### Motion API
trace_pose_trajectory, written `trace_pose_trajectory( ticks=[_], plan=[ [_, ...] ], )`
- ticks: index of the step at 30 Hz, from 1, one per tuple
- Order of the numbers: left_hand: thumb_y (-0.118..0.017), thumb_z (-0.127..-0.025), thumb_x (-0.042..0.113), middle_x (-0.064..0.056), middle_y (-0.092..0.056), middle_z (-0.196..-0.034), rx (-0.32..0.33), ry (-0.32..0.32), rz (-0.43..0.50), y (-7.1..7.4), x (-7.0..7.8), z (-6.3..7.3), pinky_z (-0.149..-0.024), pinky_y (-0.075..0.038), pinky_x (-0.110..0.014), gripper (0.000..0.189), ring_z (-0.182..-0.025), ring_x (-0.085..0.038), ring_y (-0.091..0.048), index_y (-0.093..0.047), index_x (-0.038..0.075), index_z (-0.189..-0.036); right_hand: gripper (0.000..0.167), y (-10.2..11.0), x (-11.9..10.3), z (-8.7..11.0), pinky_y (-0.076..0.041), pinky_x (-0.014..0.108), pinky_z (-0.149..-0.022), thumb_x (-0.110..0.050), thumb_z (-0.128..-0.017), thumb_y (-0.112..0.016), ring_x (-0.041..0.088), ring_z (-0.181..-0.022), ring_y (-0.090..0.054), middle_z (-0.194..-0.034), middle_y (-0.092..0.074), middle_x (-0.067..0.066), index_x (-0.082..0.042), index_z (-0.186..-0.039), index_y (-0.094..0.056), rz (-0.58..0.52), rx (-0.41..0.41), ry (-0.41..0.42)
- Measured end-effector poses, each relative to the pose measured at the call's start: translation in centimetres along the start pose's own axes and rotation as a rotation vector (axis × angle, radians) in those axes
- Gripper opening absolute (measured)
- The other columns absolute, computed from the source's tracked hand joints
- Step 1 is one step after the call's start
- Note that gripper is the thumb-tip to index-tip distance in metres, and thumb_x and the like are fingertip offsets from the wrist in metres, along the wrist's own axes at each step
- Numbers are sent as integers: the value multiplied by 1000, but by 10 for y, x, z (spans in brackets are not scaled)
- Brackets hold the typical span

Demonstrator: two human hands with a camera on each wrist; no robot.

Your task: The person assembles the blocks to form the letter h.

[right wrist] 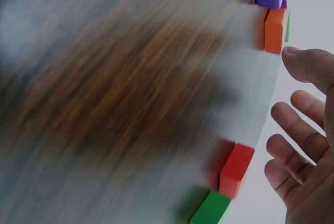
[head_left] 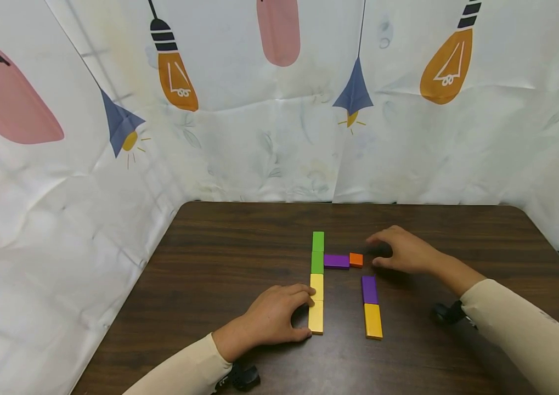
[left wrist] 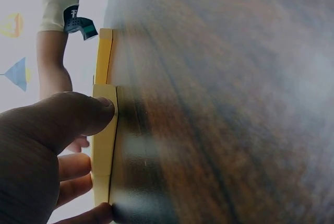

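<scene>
A line of blocks runs away from me: two yellow blocks (head_left: 316, 317) nearest, then two light green blocks (head_left: 317, 262). From its right side a purple block (head_left: 337, 261) juts out, with an orange block (head_left: 355, 260) at its end. My left hand (head_left: 275, 315) rests at the yellow pair, thumb against the near one's left side and fingertips on the farther one. To the right of the orange block, my right hand (head_left: 404, 250) hovers with fingers apart and nothing held; its thumb is close to that block in the right wrist view.
A second purple block (head_left: 370, 289) and an orange-yellow block (head_left: 373, 321) lie end to end to the right of the line. The right wrist view also has a red block (right wrist: 237, 171) and a dark green block (right wrist: 210, 208). Patterned cloth (head_left: 259, 142) hangs behind the dark table (head_left: 230, 236).
</scene>
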State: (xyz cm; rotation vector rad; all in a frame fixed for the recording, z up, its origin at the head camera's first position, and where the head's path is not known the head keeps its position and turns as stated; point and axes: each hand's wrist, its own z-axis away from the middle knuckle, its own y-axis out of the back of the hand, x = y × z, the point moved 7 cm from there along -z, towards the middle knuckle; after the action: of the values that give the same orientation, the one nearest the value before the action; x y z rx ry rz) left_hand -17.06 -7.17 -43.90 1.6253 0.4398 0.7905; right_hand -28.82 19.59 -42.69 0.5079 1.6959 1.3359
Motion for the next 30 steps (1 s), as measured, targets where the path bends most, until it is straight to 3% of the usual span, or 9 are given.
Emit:
trace_pose_trajectory(
  ticks=[30],
  plan=[
    [-81,-84,45,9,-59,-139,9,-3,9,0,-1,1,-96,-50,-39,44,-121,-9,-59,-68,22,-118,49,19,40,32,-43,65,-100,-29,-89,-81,43,-125,-48,-128,-66,15,-5,-129,-67,19,39,-95]
  ],
)
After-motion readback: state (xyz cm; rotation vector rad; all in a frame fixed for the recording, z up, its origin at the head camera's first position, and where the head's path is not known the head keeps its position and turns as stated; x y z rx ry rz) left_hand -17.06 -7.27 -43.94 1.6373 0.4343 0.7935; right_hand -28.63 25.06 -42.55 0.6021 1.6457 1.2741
